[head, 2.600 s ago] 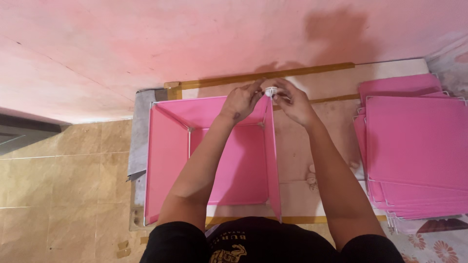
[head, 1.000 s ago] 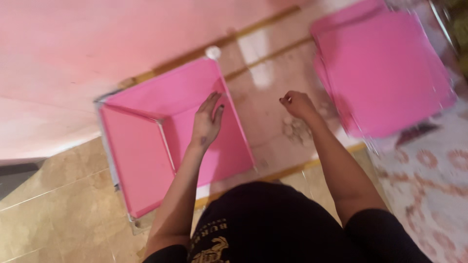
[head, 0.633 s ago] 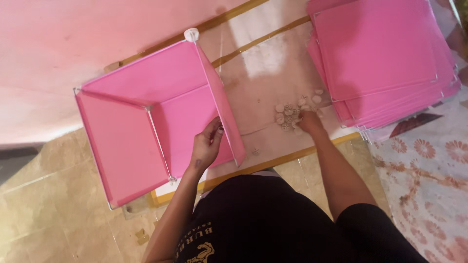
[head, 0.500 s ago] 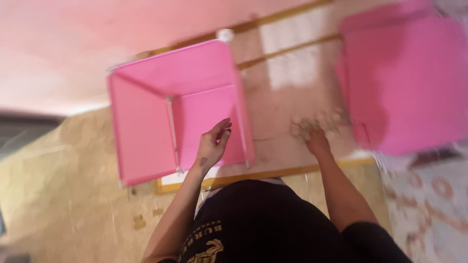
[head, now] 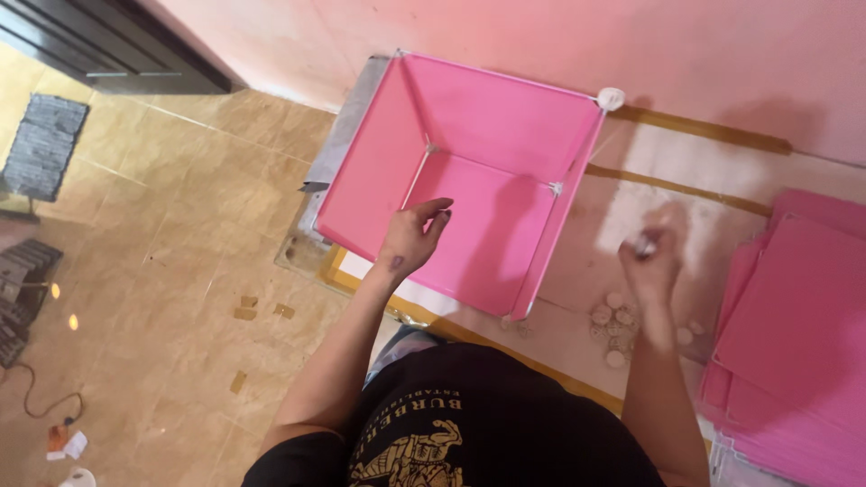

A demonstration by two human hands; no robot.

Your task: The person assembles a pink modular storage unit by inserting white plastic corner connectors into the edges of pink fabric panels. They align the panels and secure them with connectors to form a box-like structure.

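Pink panel cube (head: pixel 469 180) stands part-built; left hand (head: pixel 410 239) rests loose on it, right hand (head: pixel 649 261) pinches 1 white connector (head: pixel 644 242); stacked pink panels (head: pixel 794 334) remain.

Head-worn view, steeply down, close

A room in a home, with work done on the floor.

Glossy tan floor tiles (head: pixel 171 225) meet a plain pink plastered wall (head: pixel 686 45), and a dark slatted door (head: pixel 117 45) stands in the corner. A grey mat (head: pixel 45 144) lies by it, and a cord (head: pixel 36 397) trails across the tiles. A half-built pink panel cube (head: pixel 469 180) and a stack of pink panels (head: pixel 803 343) sit straight on the floor.
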